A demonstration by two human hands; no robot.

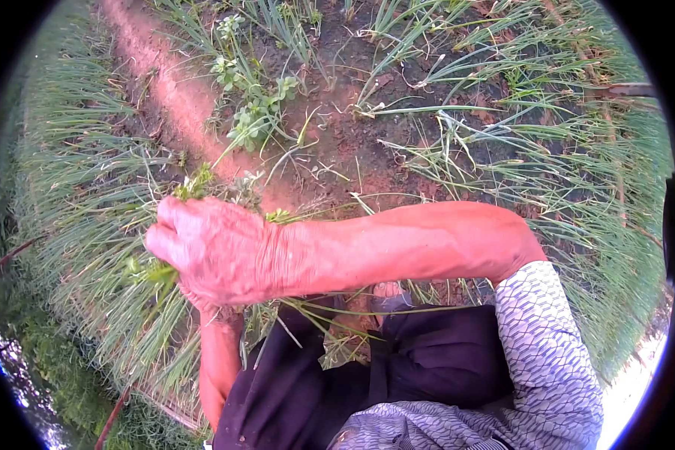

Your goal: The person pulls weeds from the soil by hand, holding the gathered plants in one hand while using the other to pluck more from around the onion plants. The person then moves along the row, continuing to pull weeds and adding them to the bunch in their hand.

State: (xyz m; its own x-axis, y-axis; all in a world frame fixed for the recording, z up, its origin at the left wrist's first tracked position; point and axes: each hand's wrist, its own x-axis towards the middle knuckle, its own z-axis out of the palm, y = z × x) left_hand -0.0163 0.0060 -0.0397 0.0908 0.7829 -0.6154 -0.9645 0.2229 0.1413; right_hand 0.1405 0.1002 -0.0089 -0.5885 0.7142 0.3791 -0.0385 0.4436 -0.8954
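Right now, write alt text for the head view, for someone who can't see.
A right hand clasps leafy greens, the left forearm leading up beneath it, among slender green plants and reddish soil.

Matt cloth trousers w/ folds, matt cloth sleeve, v. rough, crumbly soil

Sleeve: white, dark net-like print, ending near the elbow
Shirt: greyish, patterned
Trousers: purplish black, softly creased
Right hand: bare
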